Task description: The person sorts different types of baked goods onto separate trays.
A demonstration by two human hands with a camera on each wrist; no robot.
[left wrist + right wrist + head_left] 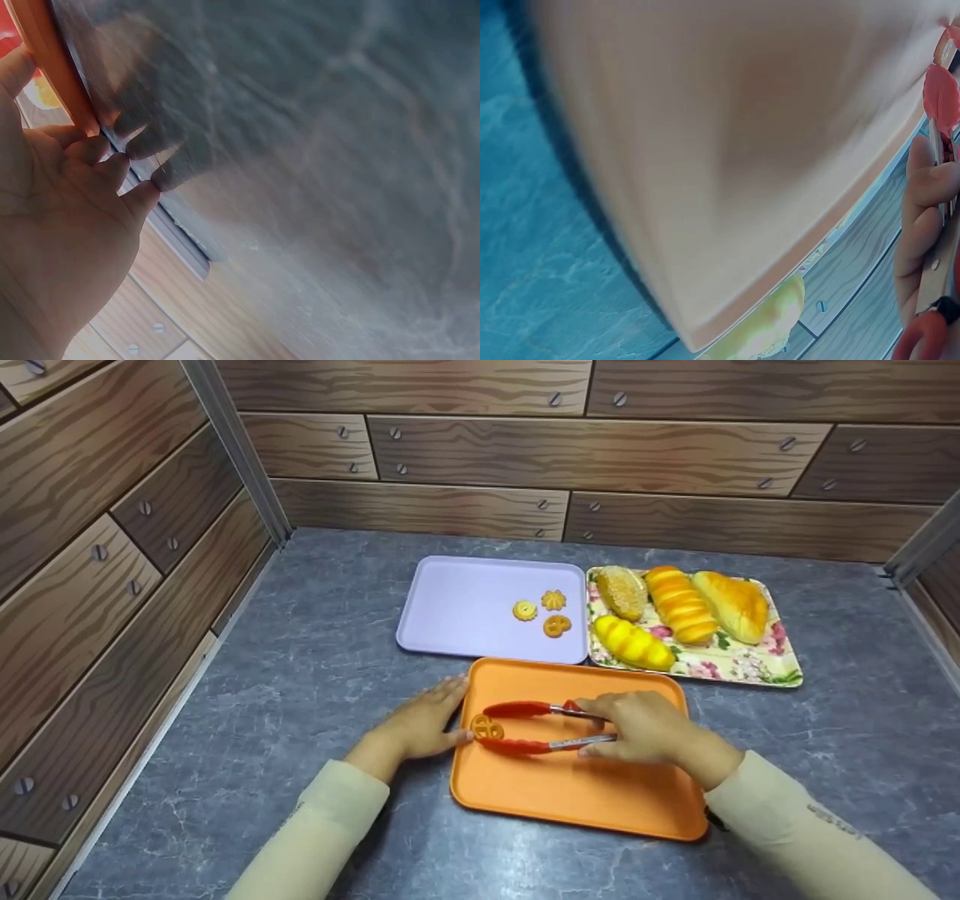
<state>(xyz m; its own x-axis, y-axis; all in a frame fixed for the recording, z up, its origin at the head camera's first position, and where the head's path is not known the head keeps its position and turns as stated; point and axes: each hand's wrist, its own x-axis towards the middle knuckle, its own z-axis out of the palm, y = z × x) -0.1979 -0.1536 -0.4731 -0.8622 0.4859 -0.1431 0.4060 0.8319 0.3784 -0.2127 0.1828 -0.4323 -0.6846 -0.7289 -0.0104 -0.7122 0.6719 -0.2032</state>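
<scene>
My right hand [641, 727] holds a pair of tongs [577, 741] with red tips over the orange tray [577, 802]. The spread tips lie on either side of a pretzel-shaped cookie [487, 727] near the tray's left edge. At that same edge rests my left hand [427, 720], its thumb over the rim close to the cookie and its other fingers along the outside. From the left wrist, the fingers of the left hand [82, 195] show relaxed against the tray's side. In the right wrist view, the right hand's fingers [922, 232] wrap the tongs.
Behind the orange tray stands a lilac tray [465, 607] with two round cookies and another pretzel-shaped one. Beside it, a flowered tray [735, 667] bears several breads, including a long striped loaf [681, 606]. Wood-patterned walls [480, 450] enclose the grey marbled table [315, 607].
</scene>
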